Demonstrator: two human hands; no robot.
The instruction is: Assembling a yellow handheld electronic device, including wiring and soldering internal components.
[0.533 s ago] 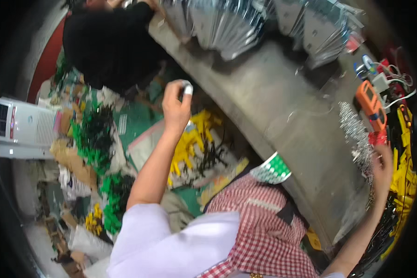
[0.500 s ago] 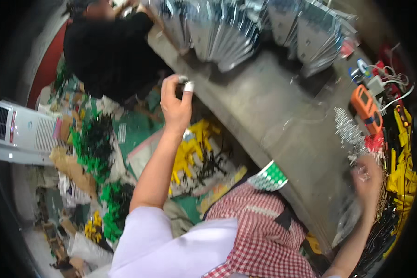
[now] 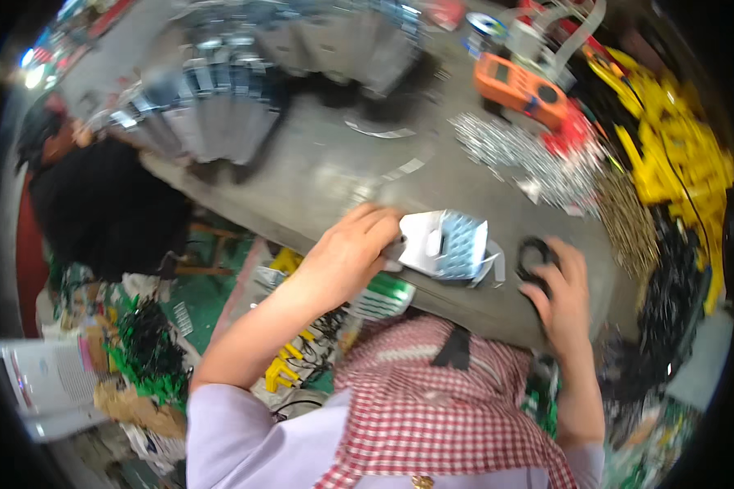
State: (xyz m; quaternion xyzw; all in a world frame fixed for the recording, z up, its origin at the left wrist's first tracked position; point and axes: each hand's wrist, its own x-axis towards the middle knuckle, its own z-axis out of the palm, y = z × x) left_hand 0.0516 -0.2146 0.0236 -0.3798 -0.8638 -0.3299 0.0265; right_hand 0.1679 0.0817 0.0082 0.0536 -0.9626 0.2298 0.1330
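My left hand (image 3: pixel 347 251) is at the front edge of the grey table, its fingers curled together at the left end of a white-and-blue dotted folded pack (image 3: pixel 462 246). Blur hides exactly how the fingertips meet it. To the right of that pack, my right hand (image 3: pixel 564 297) has thumb and fingers bent round a roll of black tape (image 3: pixel 533 259) on the tabletop. Below my left hand, a green-and-white dotted sheet (image 3: pixel 383 296) sticks out over the table edge.
Fanned grey metal plates (image 3: pixel 212 114) stand at the far left. An orange meter (image 3: pixel 520 88), silvery small parts (image 3: pixel 522 155) and yellow parts (image 3: pixel 669 138) lie toward the right. A person in black (image 3: pixel 106 212) is at the left, above floor piles of green-and-black parts (image 3: pixel 151 346).
My view has swung toward the table. My left hand has come from raised in the air to the white-and-blue pack. The right hand has left the silvery parts and is at the tape roll.
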